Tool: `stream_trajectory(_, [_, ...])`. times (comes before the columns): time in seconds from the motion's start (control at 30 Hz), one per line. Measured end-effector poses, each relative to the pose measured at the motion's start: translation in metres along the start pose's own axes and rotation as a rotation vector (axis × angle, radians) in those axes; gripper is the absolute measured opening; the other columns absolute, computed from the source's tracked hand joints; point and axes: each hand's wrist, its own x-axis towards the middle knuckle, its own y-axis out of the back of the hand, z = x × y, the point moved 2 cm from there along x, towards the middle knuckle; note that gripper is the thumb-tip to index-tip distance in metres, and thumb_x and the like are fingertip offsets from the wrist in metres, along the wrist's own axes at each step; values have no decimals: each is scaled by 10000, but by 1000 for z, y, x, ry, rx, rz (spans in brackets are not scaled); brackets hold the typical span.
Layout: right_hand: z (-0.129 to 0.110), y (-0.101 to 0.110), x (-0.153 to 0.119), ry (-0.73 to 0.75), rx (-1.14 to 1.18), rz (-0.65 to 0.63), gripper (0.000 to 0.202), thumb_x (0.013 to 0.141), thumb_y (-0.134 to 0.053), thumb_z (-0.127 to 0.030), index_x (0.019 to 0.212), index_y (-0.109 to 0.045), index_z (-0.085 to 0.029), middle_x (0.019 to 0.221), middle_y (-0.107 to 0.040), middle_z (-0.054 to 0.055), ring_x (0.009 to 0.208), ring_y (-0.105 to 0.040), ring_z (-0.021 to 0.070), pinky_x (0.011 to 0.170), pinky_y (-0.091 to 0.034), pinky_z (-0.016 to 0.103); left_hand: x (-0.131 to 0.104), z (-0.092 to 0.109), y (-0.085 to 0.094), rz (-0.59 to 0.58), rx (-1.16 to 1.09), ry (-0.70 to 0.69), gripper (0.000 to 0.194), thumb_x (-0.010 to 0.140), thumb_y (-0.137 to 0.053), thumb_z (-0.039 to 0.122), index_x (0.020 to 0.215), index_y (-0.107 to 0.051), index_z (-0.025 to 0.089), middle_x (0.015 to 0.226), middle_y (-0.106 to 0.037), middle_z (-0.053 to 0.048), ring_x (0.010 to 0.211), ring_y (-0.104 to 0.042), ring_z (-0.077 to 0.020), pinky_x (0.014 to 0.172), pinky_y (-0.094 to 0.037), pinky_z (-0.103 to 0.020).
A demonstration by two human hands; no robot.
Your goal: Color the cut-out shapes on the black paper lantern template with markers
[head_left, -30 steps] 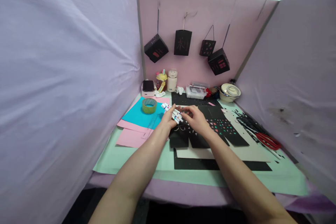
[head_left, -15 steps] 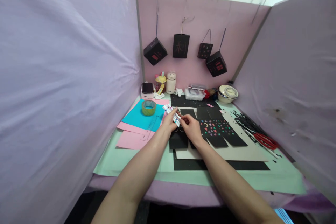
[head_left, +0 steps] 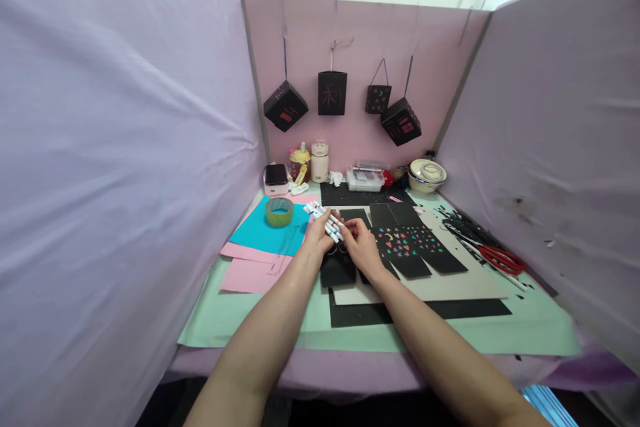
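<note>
Several white marker pens [head_left: 325, 220] lie bunched in my left hand [head_left: 319, 230], which is closed around them above the table. My right hand [head_left: 361, 245] is beside it, its fingertips pinched at the near ends of the pens. Under and to the right of my hands spreads a cut black card [head_left: 410, 265] with side flaps, decorated with small coloured stars, hearts and a moon. Part of a pair of scissors [head_left: 343, 247] shows just below the pens, mostly hidden by my hands.
Blue paper [head_left: 253, 227] and pink sheets [head_left: 245, 275] lie left, with a tape roll [head_left: 279, 212] and a clear ruler [head_left: 285, 250]. Red-handled scissors [head_left: 501, 259] and black scraps are right. Bottles, a clear box [head_left: 365, 180] and a lidded bowl [head_left: 427, 175] line the back; black paper lanterns [head_left: 332, 93] hang above.
The view has shifted slightly. The pens in my left hand have fanned out a little, while my right fingers stay at their near ends.
</note>
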Motion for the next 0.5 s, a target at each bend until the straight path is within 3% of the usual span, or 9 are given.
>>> stream_trajectory(0.2, [-6,-4,-4,39,51,-17,247,770,-520,-439,749,-487,-195,610,-532,-29,549,-483,113,536,-369,223,-7,21,-5,27,-88,-143,142,833,-494,125,695,-524,131,619,-560,0,559,-575,-103,663,-513,-293])
stream_trajectory(0.5, [-9,-4,-4,83,6,-61,218,819,-447,-378,731,-520,-192,606,-524,-31,560,-463,111,552,-341,218,-10,6,-8,16,-26,-93,128,840,-486,133,718,-524,126,629,-576,-10,569,-592,-113,645,-526,-305])
